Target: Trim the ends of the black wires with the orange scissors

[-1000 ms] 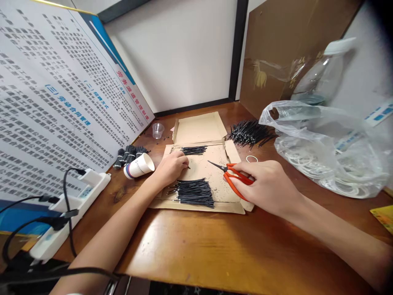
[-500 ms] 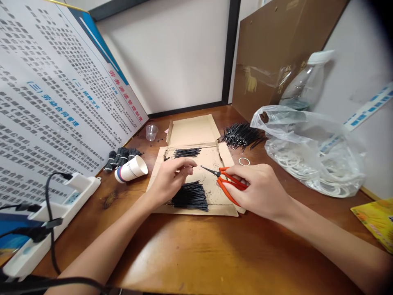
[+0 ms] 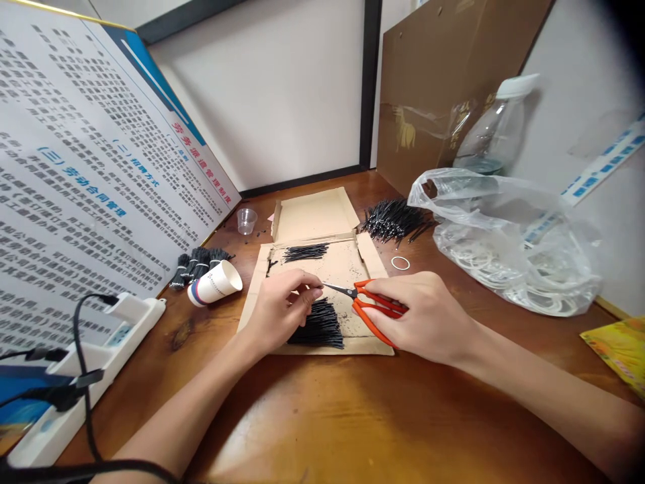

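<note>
My left hand (image 3: 281,306) is pinched on a thin black wire over a flattened cardboard box (image 3: 322,222). Its fingertips meet the blade tips of the orange-handled scissors (image 3: 370,308), which my right hand (image 3: 423,316) grips. Just under the left hand lies a pile of short black wires (image 3: 322,326) on the cardboard. A smaller pile of black wires (image 3: 305,252) lies farther back on the same cardboard.
A heap of black wires (image 3: 396,220) and a rubber band (image 3: 400,263) lie right of the box. A plastic bag of rubber bands (image 3: 508,245) and a bottle (image 3: 491,138) stand at right. A tipped paper cup (image 3: 214,284), bundled wires (image 3: 196,262), a small clear cup (image 3: 246,220), a power strip (image 3: 80,376) and a printed board (image 3: 91,161) are at left.
My left hand left the far small pile and came back toward me over the near pile with a wire. The scissors moved left until their tips met my left fingertips.
</note>
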Demonstrator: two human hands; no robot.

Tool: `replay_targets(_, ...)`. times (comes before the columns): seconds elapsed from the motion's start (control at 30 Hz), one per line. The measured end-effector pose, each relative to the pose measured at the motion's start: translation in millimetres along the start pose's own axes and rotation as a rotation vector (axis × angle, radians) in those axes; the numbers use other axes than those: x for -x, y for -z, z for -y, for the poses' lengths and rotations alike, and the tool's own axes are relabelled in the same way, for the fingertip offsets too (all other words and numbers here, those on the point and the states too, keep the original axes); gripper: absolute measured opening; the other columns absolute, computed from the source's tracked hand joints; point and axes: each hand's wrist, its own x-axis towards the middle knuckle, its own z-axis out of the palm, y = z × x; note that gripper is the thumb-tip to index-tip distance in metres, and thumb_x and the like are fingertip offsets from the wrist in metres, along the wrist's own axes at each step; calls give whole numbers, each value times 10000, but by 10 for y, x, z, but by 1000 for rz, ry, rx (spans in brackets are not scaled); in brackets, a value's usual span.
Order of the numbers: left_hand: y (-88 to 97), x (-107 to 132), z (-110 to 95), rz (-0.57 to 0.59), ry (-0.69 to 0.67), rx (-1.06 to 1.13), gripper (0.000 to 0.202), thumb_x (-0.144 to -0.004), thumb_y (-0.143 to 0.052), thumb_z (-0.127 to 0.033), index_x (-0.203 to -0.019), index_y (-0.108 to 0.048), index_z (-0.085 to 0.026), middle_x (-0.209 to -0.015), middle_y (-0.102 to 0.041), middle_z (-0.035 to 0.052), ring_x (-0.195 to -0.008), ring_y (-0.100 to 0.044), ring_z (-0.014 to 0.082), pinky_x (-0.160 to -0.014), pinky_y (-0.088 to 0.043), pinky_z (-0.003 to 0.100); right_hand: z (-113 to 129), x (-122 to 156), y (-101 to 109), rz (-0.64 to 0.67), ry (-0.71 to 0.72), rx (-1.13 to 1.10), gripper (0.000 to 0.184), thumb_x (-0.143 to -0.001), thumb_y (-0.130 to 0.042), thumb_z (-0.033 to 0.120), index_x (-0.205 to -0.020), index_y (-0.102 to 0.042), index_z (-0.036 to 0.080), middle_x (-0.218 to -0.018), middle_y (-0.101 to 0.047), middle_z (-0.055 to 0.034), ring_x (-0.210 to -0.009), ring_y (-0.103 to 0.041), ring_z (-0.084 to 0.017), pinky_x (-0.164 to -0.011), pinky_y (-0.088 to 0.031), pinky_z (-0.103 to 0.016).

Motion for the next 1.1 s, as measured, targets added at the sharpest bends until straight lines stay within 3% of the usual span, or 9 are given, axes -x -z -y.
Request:
replay_targets(0.3, -21, 10, -41, 0, -22, 0, 70, -913, -579, -134, -859, -619, -150, -697, -583, -17, -432, -541, 44, -422, -477, 166, -2, 9, -30, -18, 24, 7, 208, -872, -558, 209, -742, -704, 136, -573, -652, -10, -448, -495, -91, -471, -348, -254)
replay_targets(0.5, 111, -59, 136, -5, -161, -450, 97, -921, -589, -176, -876, -674, -169, -797, -688, 29, -676, -614, 126, -617, -506, 243, -32, 8, -32, -48, -11, 29, 203, -867, -576, 219, -724, -698, 142, -623, -688, -32, -453, -521, -93, -476, -341, -257)
replay_targets(0.63, 177, -279, 384, 121, -63, -775, 151, -911, -570, -149, -877, -716, -168, -878, -696, 60, -767, -636, 171, -707, -494, 290, -26, -15, -47, -29, -40, 45, 222, -869, -559, 240, -725, -696, 141, -604, -673, -26, -451, -505, -96, -482, -323, -266)
replay_targets(0.77, 156, -575, 573, 164, -39, -849, 212, -903, -550, -147, -811, -740, -168, -881, -687, 77, -800, -645, 209, -723, -469, 312, -43, -44, -43, -50, -65, 71, 243, -867, -547, 264, -696, -680, 153, -556, -638, -5, -428, -444, -91, -482, -293, -266)
replay_targets(0.9, 108, -749, 634, 188, -21, -913, 203, -910, -544, -184, -837, -733, -169, -907, -681, 88, -773, -644, 224, -677, -453, 315, -101, -51, -32, -48, -83, 108, 278, -873, -534, 285, -670, -669, 153, -527, -610, -8, -437, -429, -103, -484, -274, -270)
replay_targets(1.1, 164, -616, 578, 179, -6, -937, 164, -895, -553, -154, -968, -698, -177, -1001, -666, 102, -887, -632, 250, -759, -469, 343, -89, -26, -38, -7, -116, 73, 288, -881, -523, 308, -696, -676, 149, -540, -610, -10, -446, -423, -96, -495, -278, -265)
